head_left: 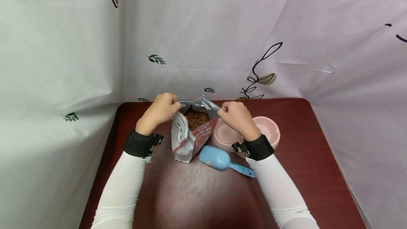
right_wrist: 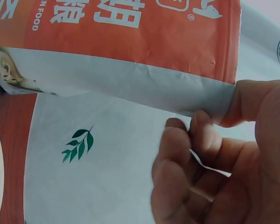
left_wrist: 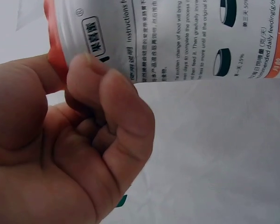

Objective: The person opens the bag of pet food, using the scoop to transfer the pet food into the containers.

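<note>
A red and silver pet food bag (head_left: pixel 201 135) stands upright on the table, its mouth spread and brown kibble (head_left: pixel 196 118) showing inside. My left hand (head_left: pixel 163 108) pinches the left side of the bag's top edge. In the left wrist view, thumb and curled fingers (left_wrist: pixel 126 107) grip the foil beside printed feeding instructions. On the opposite side, my right hand (head_left: pixel 236 116) pinches the top right corner between thumb and fingers. The right wrist view shows that corner under the thumb (right_wrist: pixel 245 100), with the orange front panel above. A blue scoop (head_left: pixel 216 157) lies in front of the bag.
Two pink bowls sit right of the bag: the nearer bowl (head_left: pixel 222 135) is close against it, the other bowl (head_left: pixel 268 130) is partly behind my right wrist. The dark red table (head_left: pixel 305 158) meets a pale patterned cloth (head_left: pixel 197 27) at its back and sides.
</note>
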Demonstrator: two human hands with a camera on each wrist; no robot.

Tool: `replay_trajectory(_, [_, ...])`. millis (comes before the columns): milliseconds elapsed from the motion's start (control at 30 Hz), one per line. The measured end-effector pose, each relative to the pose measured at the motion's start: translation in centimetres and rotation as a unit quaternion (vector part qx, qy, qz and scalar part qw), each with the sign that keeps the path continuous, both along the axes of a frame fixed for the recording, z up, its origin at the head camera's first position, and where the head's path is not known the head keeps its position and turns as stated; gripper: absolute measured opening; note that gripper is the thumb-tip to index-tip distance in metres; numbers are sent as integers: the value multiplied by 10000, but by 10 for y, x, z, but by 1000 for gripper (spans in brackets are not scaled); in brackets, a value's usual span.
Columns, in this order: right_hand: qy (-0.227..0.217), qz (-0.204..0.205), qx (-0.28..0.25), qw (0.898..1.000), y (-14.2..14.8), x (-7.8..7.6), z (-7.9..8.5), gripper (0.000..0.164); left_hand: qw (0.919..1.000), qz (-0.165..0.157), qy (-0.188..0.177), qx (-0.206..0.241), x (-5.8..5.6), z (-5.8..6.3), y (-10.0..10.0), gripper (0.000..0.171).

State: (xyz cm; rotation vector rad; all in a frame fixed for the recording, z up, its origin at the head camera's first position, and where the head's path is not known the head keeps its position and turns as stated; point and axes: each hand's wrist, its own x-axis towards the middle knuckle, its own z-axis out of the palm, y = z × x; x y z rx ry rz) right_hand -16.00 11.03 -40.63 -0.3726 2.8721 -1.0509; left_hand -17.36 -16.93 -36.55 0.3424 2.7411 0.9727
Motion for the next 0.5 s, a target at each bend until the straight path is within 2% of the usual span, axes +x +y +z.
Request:
replay_trajectory(133, [-615, 18, -251, 9978, 2, 2, -2, 21, 9992, 271, 263, -153, 1, -1, 3, 32])
replay_trajectory(267, [-1406, 155, -673, 9877, 2, 0, -9, 54, 9975, 465, 401, -359, 2, -3, 7, 18])
replay_trajectory(367, [-2184, 350, -1305, 9665, 0, 0, -18, 74, 9984, 355, 179, -395, 2, -6, 9, 23])
replay_trajectory(433, [-2725, 435, -1820, 9438, -2, 2, -22, 80, 9990, 211, -150, -358, 1, -8, 10, 32])
replay_trajectory(500, [-3223, 457, -2349, 9159, -4, 5, -27, 82, 9985, 99, -507, -199, 2, -10, 11, 44])
